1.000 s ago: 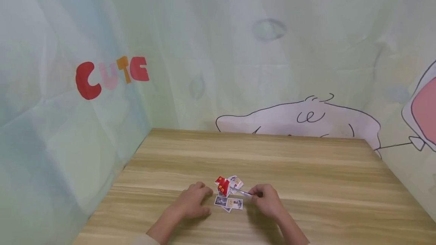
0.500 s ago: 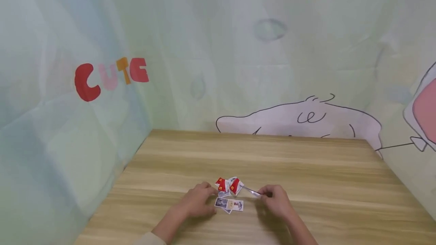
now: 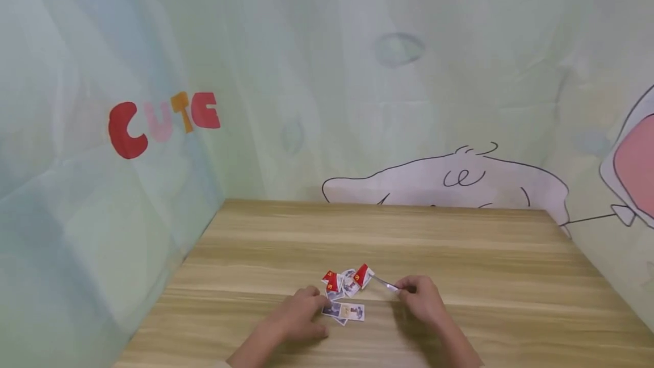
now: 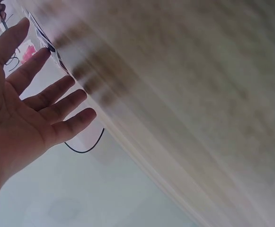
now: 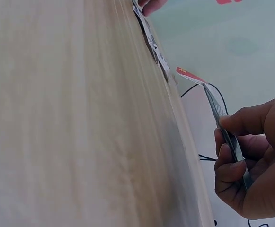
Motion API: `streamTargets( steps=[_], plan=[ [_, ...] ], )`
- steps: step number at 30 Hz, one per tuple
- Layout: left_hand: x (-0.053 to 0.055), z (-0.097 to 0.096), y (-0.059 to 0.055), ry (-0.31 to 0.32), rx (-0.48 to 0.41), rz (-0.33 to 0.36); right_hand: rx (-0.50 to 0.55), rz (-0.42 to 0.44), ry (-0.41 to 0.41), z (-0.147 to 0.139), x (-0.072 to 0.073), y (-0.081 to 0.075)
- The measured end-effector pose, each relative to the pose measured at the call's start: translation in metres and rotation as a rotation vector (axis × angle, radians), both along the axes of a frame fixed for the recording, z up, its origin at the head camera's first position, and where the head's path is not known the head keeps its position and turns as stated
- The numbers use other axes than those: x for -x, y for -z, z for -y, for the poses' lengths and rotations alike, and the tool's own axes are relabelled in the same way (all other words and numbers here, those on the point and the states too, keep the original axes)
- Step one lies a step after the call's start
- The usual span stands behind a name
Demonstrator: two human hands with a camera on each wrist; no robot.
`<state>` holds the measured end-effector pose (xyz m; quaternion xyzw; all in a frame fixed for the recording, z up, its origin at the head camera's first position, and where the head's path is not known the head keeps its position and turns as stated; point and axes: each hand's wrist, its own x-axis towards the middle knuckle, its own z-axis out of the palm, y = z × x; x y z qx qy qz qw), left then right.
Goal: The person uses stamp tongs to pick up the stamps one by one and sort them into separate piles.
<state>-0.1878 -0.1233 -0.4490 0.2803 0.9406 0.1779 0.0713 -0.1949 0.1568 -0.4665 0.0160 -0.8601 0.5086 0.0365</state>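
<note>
My right hand (image 3: pixel 423 300) pinches metal tweezers (image 5: pixel 228 135) between thumb and fingers. At their tips hangs a red and white stamp (image 3: pixel 361 275), raised off the table in the right wrist view. Left of it, another red stamp (image 3: pixel 331 281) lies over a grey picture stamp (image 3: pixel 335 295), with a pale picture stamp (image 3: pixel 349 284) beside them. Nearer me, several stamps (image 3: pixel 353 312) overlap in a row. My left hand (image 3: pixel 301 317) is at their left, fingers spread and holding nothing in the left wrist view; its fingertips are near or on the stamps' left edge.
The wood-grain table (image 3: pixel 245 243) reaches back to a pale green printed cloth (image 3: pixel 286 72). A similar cloth with coloured letters (image 3: pixel 163 121) hangs along the left side. A cartoon drawing (image 3: pixel 449 180) shows just behind the table's far edge.
With the tweezers, my right hand has drawn the red stamp off the pile to the right, uncovering the pale picture stamp. My left hand has shifted slightly right, towards the near row.
</note>
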Motion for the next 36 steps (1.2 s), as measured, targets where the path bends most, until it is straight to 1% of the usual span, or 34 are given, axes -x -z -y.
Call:
streamTargets(
  steps=[2, 7, 12, 17, 22, 28, 32, 36],
  plan=[
    [-0.001, -0.002, 0.001, 0.002, -0.003, 0.012, -0.001, 0.009, 0.008, -0.003, 0.002, -0.001],
    [-0.001, -0.002, 0.003, 0.0, -0.002, 0.009, -0.025, 0.014, 0.017, -0.009, 0.008, -0.002],
    [-0.001, -0.002, 0.003, -0.006, -0.01, 0.028, -0.012, 0.007, 0.043, -0.012, 0.013, -0.002],
    [-0.001, -0.001, 0.003, -0.004, -0.011, 0.03, -0.022, 0.004, 0.071, -0.016, 0.019, -0.004],
    [-0.001, -0.002, 0.003, -0.007, -0.023, 0.037, -0.027, 0.036, 0.082, -0.022, 0.025, -0.007],
    [-0.001, -0.002, 0.002, -0.003, -0.03, 0.038, -0.021, 0.048, 0.075, -0.033, 0.028, -0.009],
    [0.0, -0.003, 0.003, 0.001, -0.033, 0.044, -0.013, 0.068, 0.09, -0.039, 0.031, -0.01],
    [-0.001, -0.003, 0.002, 0.007, -0.031, 0.04, -0.017, 0.065, 0.109, -0.043, 0.036, -0.009]
  ],
)
